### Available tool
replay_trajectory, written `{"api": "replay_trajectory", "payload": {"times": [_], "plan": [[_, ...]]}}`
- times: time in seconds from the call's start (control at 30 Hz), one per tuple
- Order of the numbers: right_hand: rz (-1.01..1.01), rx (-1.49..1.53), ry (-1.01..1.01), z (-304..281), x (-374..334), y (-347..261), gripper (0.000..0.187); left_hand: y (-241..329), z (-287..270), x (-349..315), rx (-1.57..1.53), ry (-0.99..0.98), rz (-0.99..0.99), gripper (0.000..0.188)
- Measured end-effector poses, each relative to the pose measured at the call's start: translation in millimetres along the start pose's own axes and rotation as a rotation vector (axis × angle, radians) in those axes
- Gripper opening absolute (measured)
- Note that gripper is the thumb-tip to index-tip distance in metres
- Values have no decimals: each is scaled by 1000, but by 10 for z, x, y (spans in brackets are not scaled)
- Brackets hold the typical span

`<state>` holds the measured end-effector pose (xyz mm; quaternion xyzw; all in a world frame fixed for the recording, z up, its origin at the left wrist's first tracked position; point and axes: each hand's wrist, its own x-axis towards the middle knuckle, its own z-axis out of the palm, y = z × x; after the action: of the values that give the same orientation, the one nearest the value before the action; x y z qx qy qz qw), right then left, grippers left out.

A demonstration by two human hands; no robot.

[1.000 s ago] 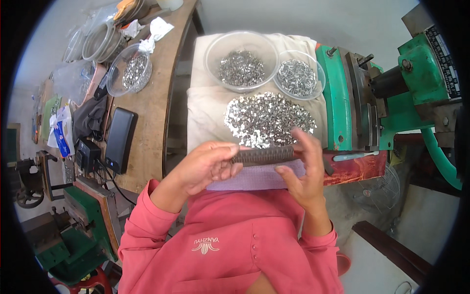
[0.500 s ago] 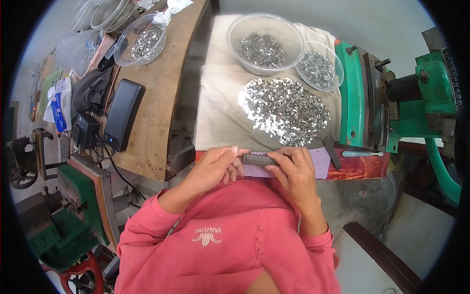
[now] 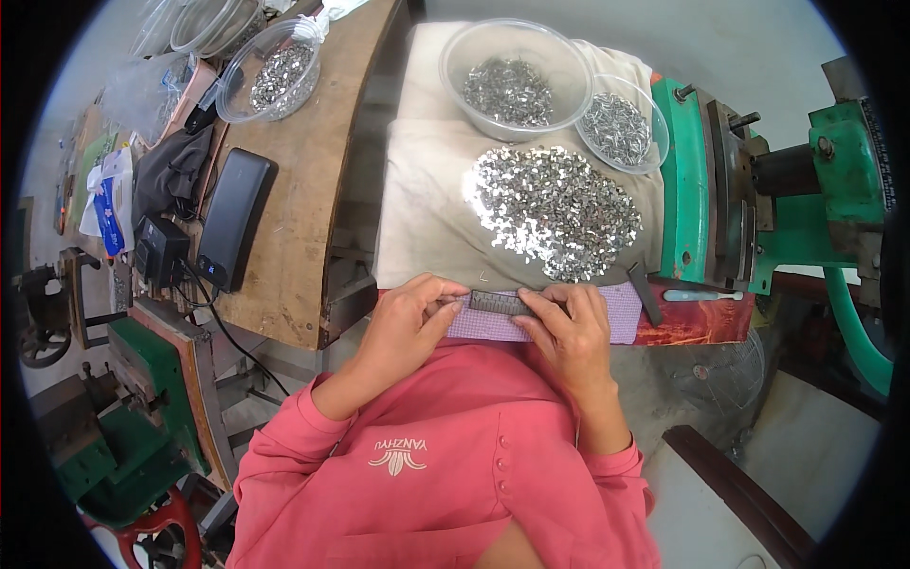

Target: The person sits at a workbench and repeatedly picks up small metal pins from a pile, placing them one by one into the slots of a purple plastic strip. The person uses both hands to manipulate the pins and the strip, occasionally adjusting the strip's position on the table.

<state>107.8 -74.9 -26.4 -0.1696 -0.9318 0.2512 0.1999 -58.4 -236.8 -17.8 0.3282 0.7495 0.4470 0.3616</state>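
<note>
Gripping, in head view, one dark grey ridged metal block [image 3: 498, 302] by right end: right hand [image 3: 572, 332], thumb and fingers clamped. Left hand [image 3: 403, 321]: fingertips pinched together just beside block's left end; cannot tell if any small piece sits between. Block above one purple checked cloth [image 3: 602, 322]. Beyond: one heap of silvery metal bits [image 3: 559, 213], uncountable, on beige cloth [image 3: 422, 199]; two round clear plastic tubs [image 3: 517, 38] behind. Right: one flat black bar [image 3: 645, 294]. Left: third tub on brown wooden table [image 3: 303, 218].
</note>
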Motion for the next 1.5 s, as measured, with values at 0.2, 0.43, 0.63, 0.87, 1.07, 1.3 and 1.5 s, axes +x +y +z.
{"api": "replay_trajectory", "payload": {"times": [0.2,0.43,0.63,0.87,1.07,1.3,1.5], "plan": [[-1,52,27,-26,48,-37,34,24,0,-11,51,35,59,20],[-11,59,27,-15,75,-38,29,11,37,12,85,59,133,22],[-49,60,50,19,134,-79,26,-32,91,23,158,109,265,22],[3,41,151,46,15,-12,23,-34,145,112,178,82,309,15],[-2,87,222,152,-4,-10,23,-5,103,47,302,131,382,11],[-4,88,271,172,-32,31,24,246,-270,68,421,233,527,10],[-20,75,280,197,-45,37,24,620,-856,45,606,465,699,17]]}}
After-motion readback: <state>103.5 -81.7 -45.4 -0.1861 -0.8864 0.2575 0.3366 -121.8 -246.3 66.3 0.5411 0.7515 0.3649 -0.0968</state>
